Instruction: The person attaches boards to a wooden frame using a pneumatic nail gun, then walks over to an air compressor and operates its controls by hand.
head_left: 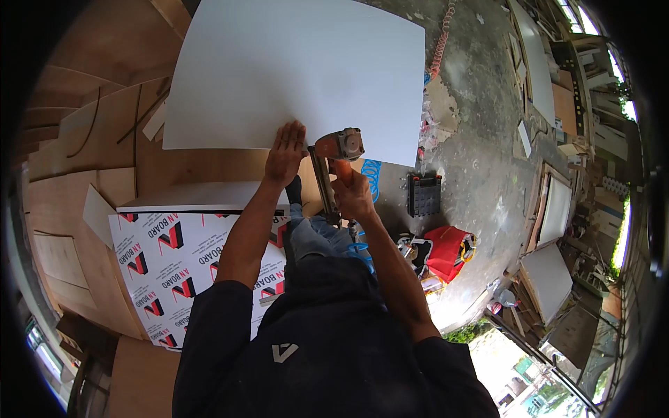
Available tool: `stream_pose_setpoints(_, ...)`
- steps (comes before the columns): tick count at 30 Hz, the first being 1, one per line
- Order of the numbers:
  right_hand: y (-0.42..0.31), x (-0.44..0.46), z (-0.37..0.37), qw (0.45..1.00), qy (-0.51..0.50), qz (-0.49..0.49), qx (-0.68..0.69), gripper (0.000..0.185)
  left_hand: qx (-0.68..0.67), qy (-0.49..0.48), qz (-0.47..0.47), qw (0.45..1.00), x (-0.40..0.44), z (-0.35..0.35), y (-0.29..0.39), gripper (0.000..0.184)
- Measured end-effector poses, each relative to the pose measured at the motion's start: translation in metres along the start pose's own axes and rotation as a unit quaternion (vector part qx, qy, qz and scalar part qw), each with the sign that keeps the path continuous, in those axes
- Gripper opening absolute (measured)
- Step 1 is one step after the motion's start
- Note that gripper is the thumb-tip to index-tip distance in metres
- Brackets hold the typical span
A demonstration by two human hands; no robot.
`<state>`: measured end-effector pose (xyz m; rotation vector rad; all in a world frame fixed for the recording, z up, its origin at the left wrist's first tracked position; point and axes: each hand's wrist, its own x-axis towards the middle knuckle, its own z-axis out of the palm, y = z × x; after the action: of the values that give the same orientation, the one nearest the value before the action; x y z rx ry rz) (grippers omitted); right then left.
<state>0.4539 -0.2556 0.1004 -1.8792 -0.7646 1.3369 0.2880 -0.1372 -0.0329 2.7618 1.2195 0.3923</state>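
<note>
L hand (284, 157) fingers straight @ wht panel (300, 76) edge | R hand (355, 196) grips nailer (339, 145) | flr (481, 139) past rt edge | board (174, 268): "AN BOARD"

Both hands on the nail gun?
No, only the right hand grips the nail gun; the left hand lies with its fingers on the white panel, near its edge.

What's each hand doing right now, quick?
Left hand: open, holding nothing, laid flat on the near edge of the large white rectangular board.
Right hand: closed around the handle of the orange, grey-capped nail gun.
</note>
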Motion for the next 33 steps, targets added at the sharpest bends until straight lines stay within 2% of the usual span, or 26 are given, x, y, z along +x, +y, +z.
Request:
stream_pose_setpoints(9, 0.000, -0.001, 0.003, 1.000, -0.016, -0.021, 0.000, 0.035, -0.009, 0.003, -0.003, 1.000, -0.001, 0.001, -0.001, 0.078)
stream_pose_setpoints(11, -0.008, -0.003, 0.006, 0.997, -0.001, -0.059, -0.049, 0.036, -0.029, 0.015, -0.004, 0.999, 0.000, 0.001, -0.002, 0.076)
stream_pose_setpoints(14, -0.006, -0.001, 0.008, 0.998, -0.006, -0.056, -0.007, 0.035, -0.053, 0.026, -0.007, 0.998, 0.002, -0.007, -0.004, 0.073)
stream_pose_setpoints(17, -0.004, 0.000, 0.006, 0.999, 0.000, -0.019, -0.043, 0.035, -0.059, 0.023, -0.008, 0.998, 0.003, -0.008, -0.003, 0.071)
stream_pose_setpoints(22, 0.002, 0.002, 0.008, 0.999, 0.004, -0.024, -0.035, 0.033, -0.055, 0.015, -0.009, 0.998, 0.005, -0.015, -0.003, 0.071)
stream_pose_setpoints(24, 0.004, 0.003, 0.010, 0.999, -0.001, -0.025, -0.026, 0.031, -0.105, -0.008, -0.020, 0.994, 0.006, -0.022, -0.007, 0.071)
stream_pose_setpoints(26, -0.002, -0.007, 0.004, 0.999, -0.007, 0.016, 0.041, 0.023, -0.146, 0.002, -0.045, 0.988, 0.001, -0.028, -0.018, 0.072)
stream_pose_setpoints(28, -0.010, -0.016, 0.001, 0.997, 0.002, 0.003, 0.076, 0.008, -0.185, 0.007, -0.076, 0.980, -0.014, -0.038, -0.039, 0.073)
stream_pose_setpoints(30, -0.017, -0.022, -0.008, 0.997, -0.001, 0.037, 0.074, 0.009, -0.080, 0.081, -0.135, 0.984, -0.037, -0.056, -0.090, 0.075)
stream_pose_setpoints(33, -0.009, -0.015, -0.013, 0.998, 0.000, 0.023, 0.051, 0.010, 0.008, 0.038, -0.173, 0.984, -0.066, -0.087, -0.169, 0.079)
